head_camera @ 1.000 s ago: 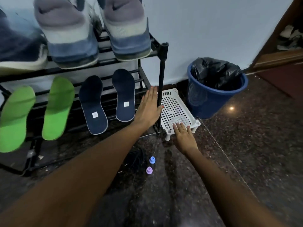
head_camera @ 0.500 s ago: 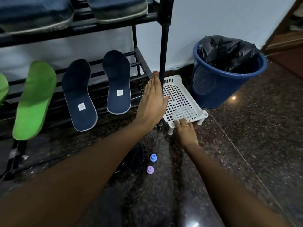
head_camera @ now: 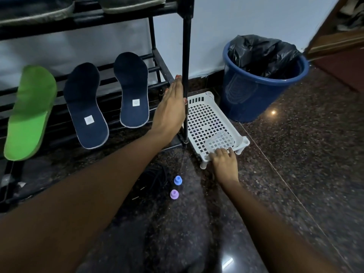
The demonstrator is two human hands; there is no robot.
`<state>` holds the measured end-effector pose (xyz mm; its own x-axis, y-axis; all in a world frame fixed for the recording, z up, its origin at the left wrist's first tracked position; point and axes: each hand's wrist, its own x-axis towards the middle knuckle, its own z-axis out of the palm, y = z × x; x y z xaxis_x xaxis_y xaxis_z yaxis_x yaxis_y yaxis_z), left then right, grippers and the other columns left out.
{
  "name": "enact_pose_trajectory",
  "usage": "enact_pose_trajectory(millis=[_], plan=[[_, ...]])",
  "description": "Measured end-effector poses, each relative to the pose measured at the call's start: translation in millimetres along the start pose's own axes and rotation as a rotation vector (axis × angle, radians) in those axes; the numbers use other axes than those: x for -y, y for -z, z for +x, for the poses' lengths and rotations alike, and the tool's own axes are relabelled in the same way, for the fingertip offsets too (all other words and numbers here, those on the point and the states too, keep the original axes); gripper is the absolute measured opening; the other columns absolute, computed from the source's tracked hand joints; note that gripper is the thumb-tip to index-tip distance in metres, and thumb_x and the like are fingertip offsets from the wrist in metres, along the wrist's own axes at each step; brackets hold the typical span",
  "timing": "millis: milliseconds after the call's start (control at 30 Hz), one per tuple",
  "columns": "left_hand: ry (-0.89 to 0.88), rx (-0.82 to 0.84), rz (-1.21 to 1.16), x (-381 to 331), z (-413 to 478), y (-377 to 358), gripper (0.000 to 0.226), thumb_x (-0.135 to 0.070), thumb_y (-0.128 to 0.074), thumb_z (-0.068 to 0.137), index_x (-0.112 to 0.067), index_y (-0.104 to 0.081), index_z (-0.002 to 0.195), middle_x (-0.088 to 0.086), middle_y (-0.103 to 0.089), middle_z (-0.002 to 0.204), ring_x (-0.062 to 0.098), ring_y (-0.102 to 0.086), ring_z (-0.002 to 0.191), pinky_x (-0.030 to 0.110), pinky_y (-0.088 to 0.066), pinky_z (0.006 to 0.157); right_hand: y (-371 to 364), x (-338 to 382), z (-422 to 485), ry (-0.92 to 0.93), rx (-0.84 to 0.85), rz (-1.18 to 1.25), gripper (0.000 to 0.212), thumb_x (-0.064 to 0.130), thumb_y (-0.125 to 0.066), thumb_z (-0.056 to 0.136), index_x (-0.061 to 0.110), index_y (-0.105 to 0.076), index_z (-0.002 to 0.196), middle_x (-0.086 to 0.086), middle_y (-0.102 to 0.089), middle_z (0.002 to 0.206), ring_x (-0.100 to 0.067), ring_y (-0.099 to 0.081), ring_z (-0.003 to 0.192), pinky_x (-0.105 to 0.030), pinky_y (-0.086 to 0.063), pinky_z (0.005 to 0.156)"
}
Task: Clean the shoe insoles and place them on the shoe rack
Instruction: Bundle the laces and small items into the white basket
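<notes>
A dark speckled stone floor (head_camera: 295, 174), polished enough to throw back a spot of light, meets a pale wall (head_camera: 216, 26) with a black skirting, and a wooden door frame shows at the far right. A black metal shoe rack (head_camera: 186, 46) stands against the wall. On its lower shelf three insoles lean in a row, toes up: a bright green insole (head_camera: 29, 113) at the left, then a left navy insole (head_camera: 84, 103) and a right navy insole (head_camera: 133, 89), each navy one with a pale edge and a small white square label near the heel. The left hand (head_camera: 171, 109) is flat with straight fingers, pressed against the rack's front post. The right hand (head_camera: 224, 162) has bent fingers on the near edge of a small mesh basket (head_camera: 220, 141) lying on a white lattice tray (head_camera: 204, 115); whether it grips cannot be told. A blue bin (head_camera: 252, 95) lined with a black bag (head_camera: 262, 54) stands just beside the tray. A blue cap (head_camera: 177, 180) and a purple cap (head_camera: 174, 194) sit on the floor between the forearms.
</notes>
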<state>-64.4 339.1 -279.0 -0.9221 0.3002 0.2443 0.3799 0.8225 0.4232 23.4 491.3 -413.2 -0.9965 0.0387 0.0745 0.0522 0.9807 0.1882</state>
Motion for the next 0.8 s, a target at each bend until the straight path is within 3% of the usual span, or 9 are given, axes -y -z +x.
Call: enact_pose_trajectory(millis=[533,633,700,800], plan=[[0.126,0.004,-0.071,-14,-5,-2,0.057,-0.006,-0.034,0.102,-0.002,-0.005,0.151,0.011,-0.011,0.16,0.021,-0.015,0.146,0.032,-0.018,0.118,1,-14,-92,0.024,-0.102,0.074,0.033,0.004,-0.083,0.047,0.013,-0.071,0.076,-0.006,-0.064,0.069,-0.025,-0.065,0.07,-0.047,-0.051,0.082],[0.125,0.0,-0.094,-15,-5,-3,0.059,-0.003,-0.035,0.101,-0.002,-0.005,0.151,0.011,-0.01,0.16,0.022,-0.017,0.146,0.034,-0.021,0.118,-5,-19,-118,0.041,-0.181,0.052,0.018,0.009,-0.057,0.069,0.013,-0.071,0.08,-0.006,-0.064,0.071,-0.025,-0.064,0.072,-0.048,-0.038,0.093],[0.121,0.003,-0.11,-15,-5,-4,0.06,-0.003,-0.036,0.1,-0.002,-0.004,0.151,0.011,-0.01,0.16,0.023,-0.021,0.145,0.037,-0.026,0.116,-8,-21,-134,0.057,-0.213,0.052,0.034,0.011,-0.038,0.072,0.013,-0.071,0.082,-0.006,-0.064,0.073,-0.025,-0.064,0.074,-0.046,-0.032,0.094],[0.108,0.003,-0.124,-15,-6,-5,0.062,-0.002,-0.037,0.099,-0.003,-0.003,0.151,0.011,-0.011,0.16,0.026,-0.028,0.142,0.041,-0.032,0.112,-10,-25,-156,0.078,-0.26,0.056,0.038,0.009,-0.035,0.072,0.012,-0.071,0.085,-0.007,-0.065,0.076,-0.026,-0.065,0.077,-0.047,-0.031,0.095]])
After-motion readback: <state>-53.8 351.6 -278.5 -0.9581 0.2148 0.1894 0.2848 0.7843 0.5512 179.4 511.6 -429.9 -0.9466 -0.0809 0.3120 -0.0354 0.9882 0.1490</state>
